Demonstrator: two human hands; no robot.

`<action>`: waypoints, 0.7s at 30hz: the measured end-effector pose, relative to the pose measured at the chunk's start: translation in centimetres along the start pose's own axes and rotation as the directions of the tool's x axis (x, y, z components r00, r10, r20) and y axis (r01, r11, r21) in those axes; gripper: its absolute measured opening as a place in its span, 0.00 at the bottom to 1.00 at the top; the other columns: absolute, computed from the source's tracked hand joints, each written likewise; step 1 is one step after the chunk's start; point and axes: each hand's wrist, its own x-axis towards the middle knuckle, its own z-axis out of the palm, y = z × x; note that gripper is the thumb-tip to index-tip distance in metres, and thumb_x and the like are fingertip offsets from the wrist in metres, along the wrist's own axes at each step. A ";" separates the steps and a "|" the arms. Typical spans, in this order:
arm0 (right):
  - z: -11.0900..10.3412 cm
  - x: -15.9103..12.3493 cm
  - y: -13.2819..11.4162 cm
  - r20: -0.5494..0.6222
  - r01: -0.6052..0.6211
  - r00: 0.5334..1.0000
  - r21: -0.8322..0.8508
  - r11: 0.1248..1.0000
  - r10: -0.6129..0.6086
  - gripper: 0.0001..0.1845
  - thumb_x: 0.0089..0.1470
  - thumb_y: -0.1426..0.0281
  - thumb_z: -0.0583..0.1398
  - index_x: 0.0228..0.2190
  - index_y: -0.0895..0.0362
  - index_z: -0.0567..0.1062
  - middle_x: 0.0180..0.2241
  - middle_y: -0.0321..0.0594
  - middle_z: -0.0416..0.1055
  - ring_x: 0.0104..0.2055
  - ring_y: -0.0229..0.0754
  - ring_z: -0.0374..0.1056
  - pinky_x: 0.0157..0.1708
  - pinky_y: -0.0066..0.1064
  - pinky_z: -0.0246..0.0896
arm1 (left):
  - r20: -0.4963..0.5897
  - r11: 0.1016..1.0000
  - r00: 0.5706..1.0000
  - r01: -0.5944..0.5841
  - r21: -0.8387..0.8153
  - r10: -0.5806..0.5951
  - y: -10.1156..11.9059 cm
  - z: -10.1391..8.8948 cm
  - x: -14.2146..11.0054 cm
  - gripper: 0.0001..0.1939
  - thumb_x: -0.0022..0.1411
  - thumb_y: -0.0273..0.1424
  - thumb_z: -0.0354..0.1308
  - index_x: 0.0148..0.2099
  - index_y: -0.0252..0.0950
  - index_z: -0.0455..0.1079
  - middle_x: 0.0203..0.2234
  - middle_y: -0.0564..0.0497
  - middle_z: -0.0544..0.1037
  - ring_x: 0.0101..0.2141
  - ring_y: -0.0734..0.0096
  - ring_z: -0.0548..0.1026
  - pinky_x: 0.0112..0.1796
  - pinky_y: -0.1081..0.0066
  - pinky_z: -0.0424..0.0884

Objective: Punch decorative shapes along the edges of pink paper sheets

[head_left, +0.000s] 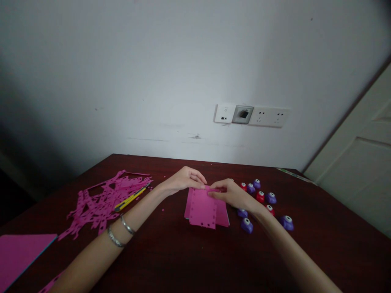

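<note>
A pink paper card (203, 207) with small shapes punched along its edges is held up by its top edge, in front of more pink paper (223, 213). My left hand (187, 179) has its fingers closed on the card's top edge. On the right part of that edge, my right hand (230, 193) pinches the card between thumb and fingers. Close to my right hand stand several craft punches, purple (246, 225) and red (260, 196). The fingertips behind the card are partly hidden.
A tangled heap of punched pink strips (91, 205) lies on the left of the dark red table (171, 260). A yellow utility knife (131, 198) rests against it. Pink sheets (24, 256) lie front left. A ruler-like strip (296, 176) is at the back right, near the wall (171, 81).
</note>
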 end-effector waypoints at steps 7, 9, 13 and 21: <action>0.2 0.2 -0.3 -0.050 -0.040 0.998 0.108 0.993 0.046 0.08 0.47 0.67 0.61 0.30 0.58 0.76 0.27 0.37 0.72 0.28 0.35 0.64 0.29 0.28 0.59 | 0.024 1.000 1.000 -0.009 0.016 0.009 0.1 0.1 -0.1 0.12 0.44 0.31 0.65 0.34 0.33 0.74 0.28 0.46 0.77 0.31 0.71 0.74 0.36 0.67 0.66; 0.4 0.2 -0.5 -0.056 -0.055 0.996 0.131 0.990 0.062 0.07 0.46 0.68 0.61 0.29 0.58 0.76 0.26 0.37 0.73 0.28 0.35 0.65 0.30 0.28 0.60 | 0.041 0.999 0.999 -0.013 0.031 0.011 0.1 0.1 -0.1 0.11 0.45 0.31 0.65 0.34 0.33 0.75 0.28 0.46 0.77 0.31 0.71 0.74 0.37 0.67 0.66; 0.5 0.3 -0.3 -0.051 -0.060 0.996 0.179 0.982 0.070 0.07 0.45 0.68 0.62 0.29 0.59 0.75 0.27 0.38 0.73 0.30 0.36 0.67 0.32 0.30 0.61 | 0.053 0.999 0.998 -0.020 0.048 0.018 0.1 0.1 -0.1 0.11 0.45 0.32 0.65 0.34 0.34 0.75 0.28 0.47 0.77 0.32 0.70 0.74 0.38 0.66 0.66; 0.5 0.4 0.0 -0.041 -0.056 0.997 0.295 0.954 0.072 0.11 0.40 0.69 0.65 0.29 0.59 0.74 0.29 0.39 0.74 0.32 0.38 0.69 0.36 0.33 0.64 | 0.066 0.999 0.998 -0.009 0.038 0.007 -0.3 0.3 0.0 0.12 0.44 0.32 0.65 0.35 0.34 0.74 0.28 0.47 0.78 0.32 0.70 0.74 0.39 0.65 0.67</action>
